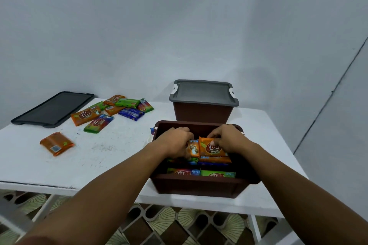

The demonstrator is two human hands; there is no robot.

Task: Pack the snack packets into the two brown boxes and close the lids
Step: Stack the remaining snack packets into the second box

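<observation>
- Your left hand (176, 142) reaches into the open brown box (199, 186), fingers curled round the cartoon packet (194, 150), which stands on edge.
- Your right hand (227, 139) pinches the top of the orange packet (211, 149), upright and touching the cartoon packet.
- The packed packets (201, 173) lie in rows under and in front of both hands, inside the open brown box.
- The open brown box sits at the near edge of the white table (99, 159).
- Just behind it stands the closed brown box (203, 113) with its grey lid (203, 91) on.
- The loose packets (111, 111) lie scattered at the far left, beside the loose lid (53, 108).
- The lone orange packet (56, 144) lies apart, nearer you.
</observation>
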